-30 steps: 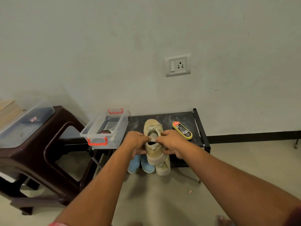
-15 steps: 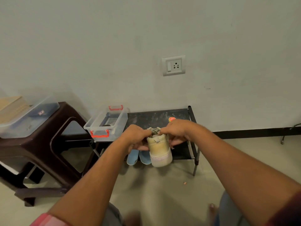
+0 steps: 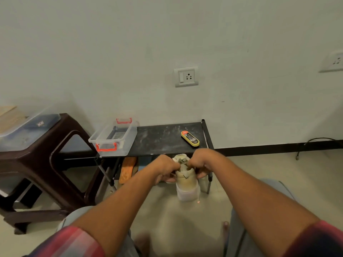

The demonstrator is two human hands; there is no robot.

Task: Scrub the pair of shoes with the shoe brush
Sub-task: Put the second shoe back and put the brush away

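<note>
A beige shoe (image 3: 186, 179) with a pale sole hangs in front of the black rack, heel toward me. My left hand (image 3: 163, 168) grips its left side at the opening, and my right hand (image 3: 200, 164) grips the right side, fingers curled round the collar. The laces and tongue show between my two hands. A yellow shoe brush (image 3: 190, 138) with a black label lies on the rack's top shelf (image 3: 163, 140), beyond my right hand and apart from it. I cannot make out the second shoe of the pair.
A clear plastic box (image 3: 113, 139) with orange handles sits on the rack's left end. A dark brown plastic stool (image 3: 46, 164) stands at the left with a clear tub (image 3: 27, 130) on it. Orange footwear (image 3: 127, 168) lies under the rack. My knees frame the bare floor.
Both hands have carried the shoe off the shelf, down and toward me. The brush, hidden half a second ago, is uncovered on the shelf. The view has pulled back.
</note>
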